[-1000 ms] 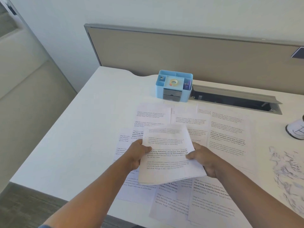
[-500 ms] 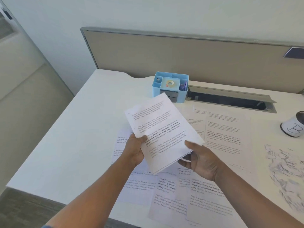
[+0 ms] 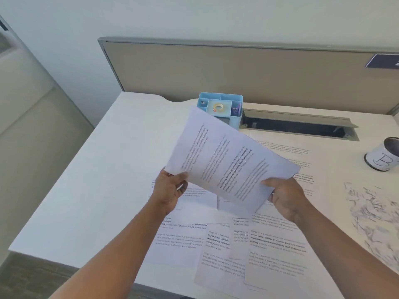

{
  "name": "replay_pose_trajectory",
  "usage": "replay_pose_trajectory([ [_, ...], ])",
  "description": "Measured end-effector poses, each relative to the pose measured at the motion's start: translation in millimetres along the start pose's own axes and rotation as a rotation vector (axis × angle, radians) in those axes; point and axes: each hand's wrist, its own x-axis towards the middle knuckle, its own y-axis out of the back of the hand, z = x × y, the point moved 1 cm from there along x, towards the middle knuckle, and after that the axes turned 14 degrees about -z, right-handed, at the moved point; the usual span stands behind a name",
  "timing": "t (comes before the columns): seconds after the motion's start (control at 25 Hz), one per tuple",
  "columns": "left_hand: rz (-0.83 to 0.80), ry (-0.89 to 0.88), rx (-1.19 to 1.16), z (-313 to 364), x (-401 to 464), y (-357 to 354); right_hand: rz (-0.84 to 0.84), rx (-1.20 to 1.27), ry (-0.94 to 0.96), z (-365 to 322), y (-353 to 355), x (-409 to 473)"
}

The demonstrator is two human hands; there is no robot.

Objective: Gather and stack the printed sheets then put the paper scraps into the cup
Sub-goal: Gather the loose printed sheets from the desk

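Observation:
I hold a thin bundle of printed sheets [image 3: 224,160] in the air over the desk, turned so its text runs diagonally. My left hand [image 3: 171,188] pinches its lower left corner and my right hand [image 3: 285,197] grips its lower right edge. Several more printed sheets [image 3: 254,251] lie spread and overlapping on the white desk [image 3: 97,190] below my hands, and more printed sheets [image 3: 293,152] lie behind the bundle. A pile of paper scraps [image 3: 373,212] lies at the right edge. A white cup [image 3: 383,157] marked with a letter stands at the far right.
A light blue desk organiser [image 3: 220,108] with a tape roll stands at the back centre. Next to it an open cable tray [image 3: 298,126] is sunk into the desk. A beige partition [image 3: 237,70] closes the back. The desk's front edge runs near my forearms.
The bundle has risen off the desk and rotated clockwise, from lying nearly flat to tilted with its text diagonal. My hands have moved apart to its lower corners.

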Motion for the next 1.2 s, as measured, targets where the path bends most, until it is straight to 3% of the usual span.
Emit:
replay_pose_trajectory([
  [0.2,-0.077,-0.029,0.547,11,3,15,0.035,-0.155,0.076,-4,14,2],
  [0.28,-0.116,-0.037,0.622,7,4,12,0.025,-0.251,0.091,-2,15,0],
  [0.44,-0.049,-0.083,0.531,-1,3,8,-0.002,-0.323,0.125,1,20,-6],
  [0.68,-0.101,0.001,0.446,-29,-1,3,-0.027,-0.458,0.011,29,34,-9],
  [0.88,-0.051,-0.043,0.393,-30,2,1,-0.001,-0.433,0.03,31,37,-6],
  [1.2,-0.044,0.033,0.382,-45,3,5,-0.016,-0.352,-0.027,44,38,-7],
])
